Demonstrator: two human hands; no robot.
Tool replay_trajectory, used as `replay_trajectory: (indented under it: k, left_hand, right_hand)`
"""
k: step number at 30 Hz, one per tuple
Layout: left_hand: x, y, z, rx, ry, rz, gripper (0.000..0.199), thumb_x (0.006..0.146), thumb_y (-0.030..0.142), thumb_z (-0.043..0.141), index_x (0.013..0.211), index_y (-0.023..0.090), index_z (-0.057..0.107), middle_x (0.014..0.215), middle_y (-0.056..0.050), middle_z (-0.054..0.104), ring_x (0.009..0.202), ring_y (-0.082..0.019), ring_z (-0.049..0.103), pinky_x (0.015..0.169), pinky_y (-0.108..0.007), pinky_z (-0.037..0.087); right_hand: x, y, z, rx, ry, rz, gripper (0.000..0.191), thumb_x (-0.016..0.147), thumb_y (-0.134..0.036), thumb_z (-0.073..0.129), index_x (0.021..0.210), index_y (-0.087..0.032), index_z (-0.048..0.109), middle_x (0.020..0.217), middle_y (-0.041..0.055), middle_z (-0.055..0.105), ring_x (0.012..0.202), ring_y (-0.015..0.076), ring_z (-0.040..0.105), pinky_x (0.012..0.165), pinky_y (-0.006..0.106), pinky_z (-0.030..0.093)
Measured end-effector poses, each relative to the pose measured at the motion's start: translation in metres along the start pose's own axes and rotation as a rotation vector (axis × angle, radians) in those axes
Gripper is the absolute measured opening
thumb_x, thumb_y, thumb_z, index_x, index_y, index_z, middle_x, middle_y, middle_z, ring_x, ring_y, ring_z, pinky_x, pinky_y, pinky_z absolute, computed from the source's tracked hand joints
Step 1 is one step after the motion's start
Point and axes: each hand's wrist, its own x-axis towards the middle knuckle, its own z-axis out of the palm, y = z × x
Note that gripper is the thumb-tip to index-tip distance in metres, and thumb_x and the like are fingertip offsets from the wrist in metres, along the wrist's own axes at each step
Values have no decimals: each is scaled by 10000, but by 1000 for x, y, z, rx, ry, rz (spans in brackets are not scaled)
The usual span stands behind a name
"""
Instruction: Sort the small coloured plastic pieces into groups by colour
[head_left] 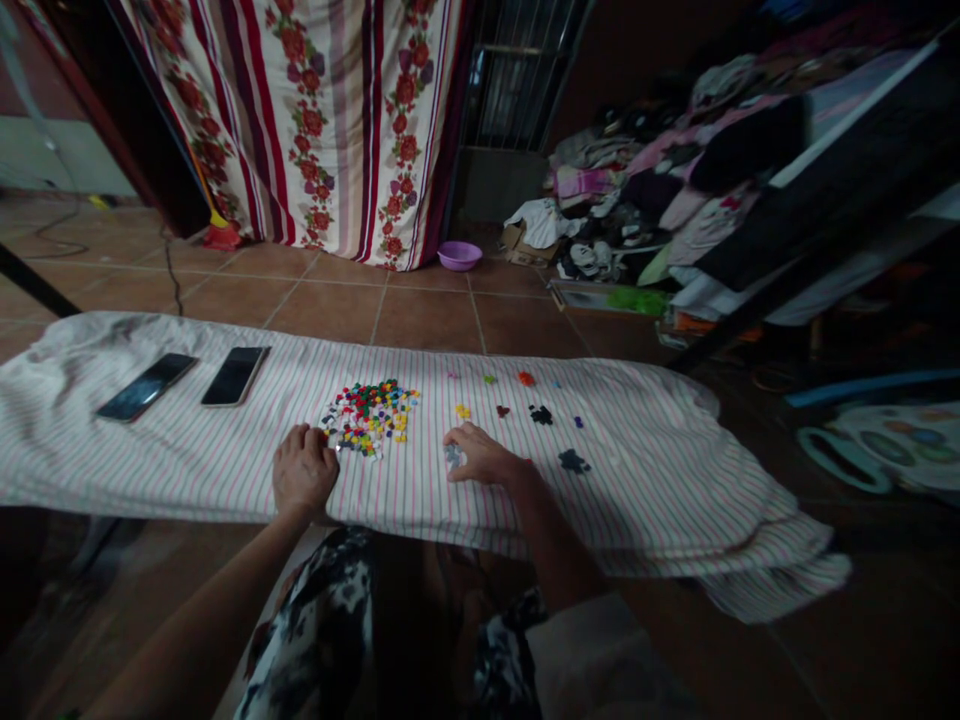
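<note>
Head view: rests the left hand point(304, 470) on the striped cloth point(247, 465) over the desk, between the near edge and a mixed pile of small coloured pieces point(369, 412), at the pile's near-left side. Curls the left grip loosely, knuckles up; cannot tell about anything pinched under the fingers. Reaches the right hand point(486, 458) in from the near edge, over silver-grey pieces point(454, 456). Holds the right grip partly open, thumb and forefinger apart, with silver-grey showing in the gap; cannot tell about contact.

Shows the mixed pile left of the desk's middle, with small colour groups farther right. Near the far edge, lists pink point(451, 376), lime-green point(490, 379), orange point(525, 378) and light-blue pieces point(556, 384); closer in, yellow point(463, 411), brownish-red point(502, 411), black point(541, 414) and violet pieces point(578, 422). Places dark grey pieces point(574, 461) right of the right wrist. Has two smartphones point(235, 377) toward the desk's far-left corner. Beyond the far edge, includes a purple basin point(460, 256) on the tiled floor point(330, 305), just beside a floral striped curtain point(345, 120).
</note>
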Motion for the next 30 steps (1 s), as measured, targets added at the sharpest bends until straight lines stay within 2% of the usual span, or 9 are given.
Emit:
replay_trajectory:
  k: [8,14,23,30]
  left_hand:
    - [0,-1,1,-1,11,-1,286,859,218,465,1074,132,634,1237,-174,631,1202,-311,571,984,-443,470]
    - [0,0,1,6,4,1,284,854,221,471,1065,128,635,1235,-178,628,1177,-311,579,978,-438,471]
    - [0,0,1,-1,2,1,275,859,220,466,1060,136,633,1232,-179,627,1166,-315,577,973,-454,470]
    - [0,1,-2,-19,-15,-5,280,859,217,458,1063,132,630,1238,-191,619,1202,-315,551,983,-455,455]
  right_hand:
    - [4,3,16,-43,84,15,320,757,-172,703,1059,-181,601,1029,54,543,1022,197,528,902,281,397]
    - [3,-3,12,-36,78,79,255,787,-194,683,1028,-182,604,998,49,555,980,194,538,868,279,382]
    - [-3,-13,4,-80,36,130,369,761,-268,741,1092,-208,591,1011,43,534,961,199,542,836,269,375]
    - [1,-6,7,-42,62,90,291,757,-204,707,1034,-206,619,1022,43,547,957,185,550,842,262,384]
